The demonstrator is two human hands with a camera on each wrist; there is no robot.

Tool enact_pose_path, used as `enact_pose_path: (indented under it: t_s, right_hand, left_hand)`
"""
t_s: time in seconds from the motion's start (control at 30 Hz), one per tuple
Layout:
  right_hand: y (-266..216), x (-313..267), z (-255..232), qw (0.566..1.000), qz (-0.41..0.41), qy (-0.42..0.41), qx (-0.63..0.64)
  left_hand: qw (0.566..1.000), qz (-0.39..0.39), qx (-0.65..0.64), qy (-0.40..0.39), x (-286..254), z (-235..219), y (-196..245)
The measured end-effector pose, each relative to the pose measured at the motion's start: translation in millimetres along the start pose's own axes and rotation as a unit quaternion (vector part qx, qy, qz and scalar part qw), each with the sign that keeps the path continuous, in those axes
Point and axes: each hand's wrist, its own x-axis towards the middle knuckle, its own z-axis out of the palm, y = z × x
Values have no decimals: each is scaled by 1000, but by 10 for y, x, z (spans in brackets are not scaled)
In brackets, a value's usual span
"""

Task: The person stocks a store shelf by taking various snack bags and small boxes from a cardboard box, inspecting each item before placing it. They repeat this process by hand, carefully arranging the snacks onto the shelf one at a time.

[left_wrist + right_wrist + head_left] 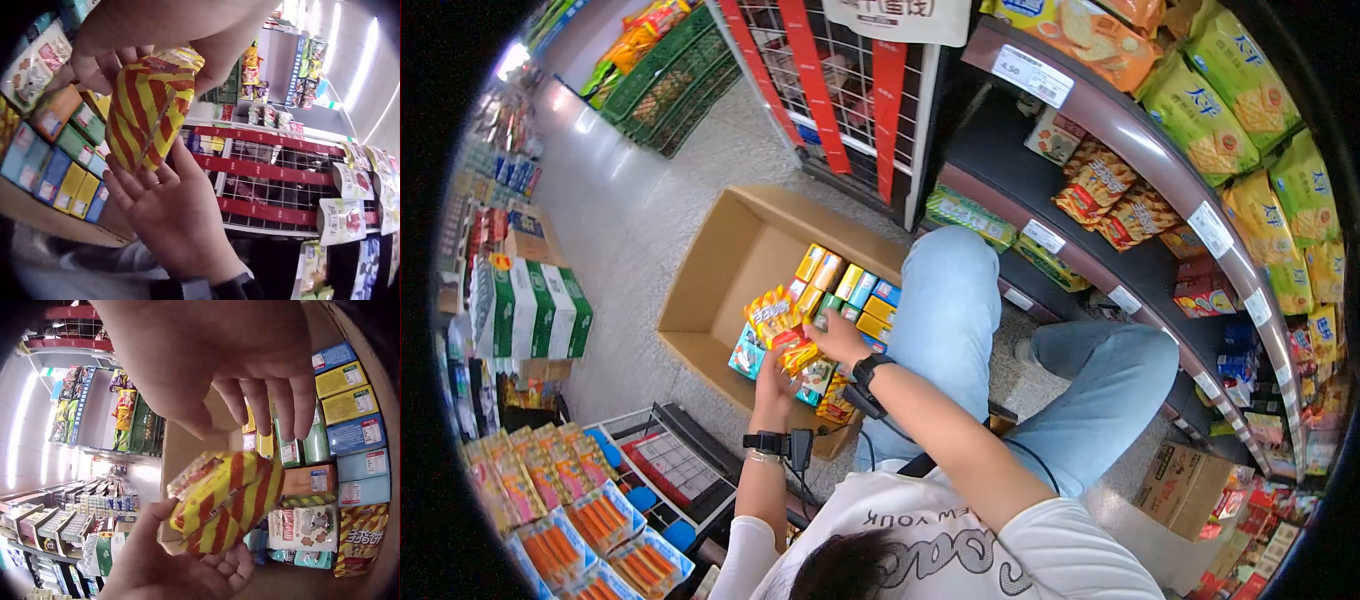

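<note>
Your left hand [772, 383] grips red-and-yellow striped plastic snack packet [228, 503] over brown cardboard carton [710, 255]; right hand [231, 369] holds nothing, fingers extended. Likely light, slick, crushable: cradle broad sides, gently.

Bare left hand [169, 28]: was big at the top and held a shiny red and yellow striped plastic pack [147, 112] by its upper end.
Bare right hand [181, 215]: was palm up below, fingers out straight, tips right by the pack's low end. It was hard to see if they touched.
Black wrist band [240, 289]: went round the right wrist.
Small orange, green, blue and yellow boxes [53, 178]: sat side by side on the left.
White bag with little pictures [37, 69]: was near the boxes.
White wire rack with red strips [269, 172]: stood behind the right hand.
Shiny white pouches [344, 219]: were by the rack's right end.
Long white lights [363, 56]: glowed, top right.
</note>
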Motion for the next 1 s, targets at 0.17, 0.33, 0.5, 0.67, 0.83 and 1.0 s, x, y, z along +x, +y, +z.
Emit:
enact_pose_path:
  t_s: [0.17,0.33,0.5,0.67,0.83,1.0]
  right_hand:
    - [-482,-150,-305,984,-85,-8,156]
    - [-872,-643,-1108,967,-112,-6,228]
    - [-810,-1148,-1805,924,-122,42,359]
    - [-591,-1605,-2359,902,-96,117,403]
    - [-354,-1940,-2741,903,-124,241,332]
    - [-370,-2241,-2964,878,-165,447,39]
  left_hand:
    - [989,67,-28,-126,-297,390,214]
    - [971,101,-4,-217,-772,988,434]
    - [956,128,70,-255,-1021,1585,335]
    - [927,87,181,-318,-1132,2140,110]
    - [898,76,219,-375,-1239,2637,-214]
    - [830,59,219,-510,-1406,3114,-481]
